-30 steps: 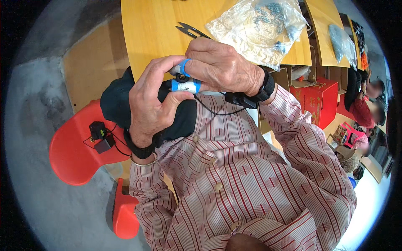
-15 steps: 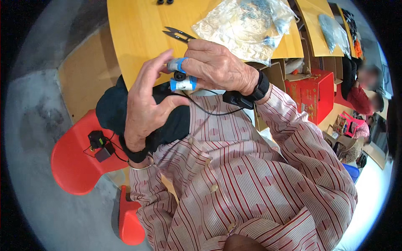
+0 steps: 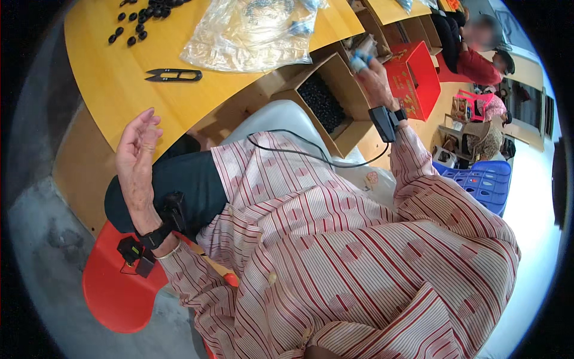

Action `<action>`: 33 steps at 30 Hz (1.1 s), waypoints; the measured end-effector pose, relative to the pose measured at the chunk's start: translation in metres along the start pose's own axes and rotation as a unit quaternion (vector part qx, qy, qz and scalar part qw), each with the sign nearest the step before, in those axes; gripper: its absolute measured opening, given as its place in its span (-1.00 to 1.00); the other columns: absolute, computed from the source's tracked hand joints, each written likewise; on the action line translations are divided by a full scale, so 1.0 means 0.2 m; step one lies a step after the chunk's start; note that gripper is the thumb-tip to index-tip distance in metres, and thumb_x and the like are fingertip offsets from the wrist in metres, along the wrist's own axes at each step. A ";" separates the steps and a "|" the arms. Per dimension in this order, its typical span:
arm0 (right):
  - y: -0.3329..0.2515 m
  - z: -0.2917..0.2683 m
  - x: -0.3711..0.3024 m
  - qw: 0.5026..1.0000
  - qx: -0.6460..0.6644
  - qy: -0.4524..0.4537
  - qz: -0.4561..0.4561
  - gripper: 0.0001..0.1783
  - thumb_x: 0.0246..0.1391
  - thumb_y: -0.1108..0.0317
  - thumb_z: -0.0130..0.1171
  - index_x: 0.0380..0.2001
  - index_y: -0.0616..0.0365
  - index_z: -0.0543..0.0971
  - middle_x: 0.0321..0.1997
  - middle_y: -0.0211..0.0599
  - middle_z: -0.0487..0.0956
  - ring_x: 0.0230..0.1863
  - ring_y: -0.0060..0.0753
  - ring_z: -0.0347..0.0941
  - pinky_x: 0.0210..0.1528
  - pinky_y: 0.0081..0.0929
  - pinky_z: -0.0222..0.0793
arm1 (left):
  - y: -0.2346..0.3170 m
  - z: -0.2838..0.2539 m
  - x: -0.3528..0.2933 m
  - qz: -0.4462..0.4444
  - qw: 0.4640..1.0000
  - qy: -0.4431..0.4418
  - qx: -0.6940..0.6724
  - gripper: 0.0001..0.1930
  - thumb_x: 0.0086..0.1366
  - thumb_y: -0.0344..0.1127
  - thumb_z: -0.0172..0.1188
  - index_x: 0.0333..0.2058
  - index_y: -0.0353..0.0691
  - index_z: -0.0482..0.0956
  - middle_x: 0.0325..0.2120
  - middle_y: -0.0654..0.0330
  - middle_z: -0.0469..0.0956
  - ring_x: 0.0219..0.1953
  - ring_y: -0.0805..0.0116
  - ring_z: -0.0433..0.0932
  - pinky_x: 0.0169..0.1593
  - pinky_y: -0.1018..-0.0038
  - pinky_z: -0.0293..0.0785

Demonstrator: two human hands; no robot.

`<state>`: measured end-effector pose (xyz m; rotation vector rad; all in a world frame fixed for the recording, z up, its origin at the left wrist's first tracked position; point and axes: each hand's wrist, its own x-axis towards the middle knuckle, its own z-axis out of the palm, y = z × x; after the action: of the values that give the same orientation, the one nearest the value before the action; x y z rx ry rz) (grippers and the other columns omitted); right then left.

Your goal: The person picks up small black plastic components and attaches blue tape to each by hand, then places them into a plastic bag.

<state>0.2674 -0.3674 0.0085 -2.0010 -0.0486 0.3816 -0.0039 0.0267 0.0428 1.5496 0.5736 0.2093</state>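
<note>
My left hand (image 3: 139,164) is raised beside the near left edge of the yellow table, fingers stretched and slightly curved with nothing in them. Out to the right, my right hand (image 3: 376,87) reaches over the far rim of an open cardboard box (image 3: 353,140). Blue-and-white tape wraps its fingertips, which are blurred, so whether they hold anything is unclear. Inside that box lie many small black pieces (image 3: 321,99). Black thread snips (image 3: 173,75) rest on the table near my left hand. Several small round black parts (image 3: 142,27) lie scattered at the table's far left.
A crumpled clear plastic bag (image 3: 251,39) covers part of the yellow table (image 3: 113,78). Beyond my right hand stands a red box (image 3: 415,78). A red chair (image 3: 119,287) is at left, a blue plastic seat (image 3: 478,182) at right. Other people sit at the far right.
My hands have parted: the right swung out over the cardboard box, the left moved left and down. Earlier, a small round black part was between the right hand's taped fingers. The view has shifted.
</note>
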 end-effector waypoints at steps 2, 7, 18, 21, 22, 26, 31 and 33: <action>0.30 -0.19 0.03 0.994 -0.064 -0.038 0.082 -0.70 0.08 0.39 0.04 -0.09 0.19 0.47 -0.33 -0.47 0.49 -0.43 -0.59 0.38 -0.45 -0.66 0.30 | -0.03 0.00 0.01 -0.021 1.000 -0.015 -0.014 -0.62 0.30 -0.22 0.06 0.00 -0.34 0.41 -0.18 0.17 0.48 -0.19 0.47 0.42 -0.02 0.55 0.30; 1.00 -0.53 -0.01 0.989 0.025 -0.052 0.139 -0.79 0.13 0.48 -0.17 -0.18 0.09 0.39 -0.36 -0.29 0.52 -0.44 -0.33 0.47 -0.42 -0.47 0.41 | -0.04 0.03 0.02 -0.003 0.998 -0.008 -0.056 -0.68 0.29 -0.28 0.05 -0.05 -0.37 0.43 -0.23 0.19 0.48 -0.23 0.48 0.42 -0.07 0.57 0.34; -0.25 0.15 0.05 0.937 -0.099 0.194 -0.272 -0.67 0.06 0.46 0.11 -0.05 0.18 0.48 -0.17 -0.26 0.53 -0.22 -0.44 0.45 -0.18 -0.56 0.36 | 0.01 0.02 0.10 -0.058 0.995 0.055 -0.053 -0.67 0.27 -0.26 0.09 -0.09 -0.37 0.46 -0.31 0.21 0.51 -0.33 0.55 0.41 -0.16 0.64 0.34; -0.49 0.38 0.10 0.892 -0.172 0.076 -0.411 -0.64 -0.01 0.58 0.09 -0.08 0.11 0.50 -0.21 -0.26 0.50 -0.20 -0.39 0.45 -0.18 -0.56 0.38 | 0.02 0.00 0.17 -0.035 0.995 0.087 -0.026 -0.69 0.24 -0.28 0.14 -0.13 -0.39 0.47 -0.36 0.24 0.51 -0.35 0.52 0.44 -0.18 0.61 0.39; -0.62 0.49 0.06 0.890 -0.220 0.007 -0.399 -0.62 -0.05 0.63 0.08 -0.12 0.08 0.52 -0.27 -0.29 0.49 -0.18 -0.40 0.44 -0.22 -0.57 0.40 | 0.02 -0.02 0.20 -0.013 0.993 0.111 0.026 -0.66 0.21 -0.26 0.17 -0.12 -0.39 0.46 -0.34 0.21 0.51 -0.33 0.48 0.44 -0.17 0.58 0.40; -0.80 0.88 0.05 0.810 -0.212 -0.135 -0.529 -0.65 -0.08 0.52 0.16 -0.14 0.06 0.48 -0.28 -0.23 0.45 -0.30 -0.21 0.44 -0.32 -0.39 0.42 | 0.11 -0.08 0.31 0.060 0.953 0.193 0.227 -0.48 0.09 -0.17 0.28 -0.06 -0.38 0.40 -0.18 0.03 0.44 -0.13 0.25 0.41 -0.01 0.43 0.35; -0.78 1.14 0.02 0.804 -0.234 -0.177 -0.518 -0.46 -0.30 0.65 0.02 -0.10 0.13 0.44 -0.27 -0.18 0.43 -0.31 -0.11 0.43 -0.30 -0.37 0.41 | 0.16 -0.11 0.52 0.170 0.888 0.204 0.375 -0.19 -0.05 -0.06 0.37 0.09 -0.37 0.20 0.03 -0.10 0.24 0.09 0.01 0.20 0.16 0.25 0.14; -0.75 1.16 0.03 0.828 -0.215 -0.184 -0.484 -0.48 -0.27 0.64 0.03 -0.10 0.14 0.45 -0.28 -0.17 0.43 -0.32 -0.12 0.43 -0.31 -0.37 0.40 | 0.15 -0.11 0.60 0.194 0.864 0.197 0.420 -0.10 -0.08 -0.02 0.39 0.13 -0.37 0.13 0.08 -0.13 0.18 0.13 -0.04 0.13 0.20 0.21 0.08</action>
<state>0.2262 -0.0971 0.0465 -2.0063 -1.4462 0.0720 0.0951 0.1044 0.0479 2.5072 0.7136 0.6607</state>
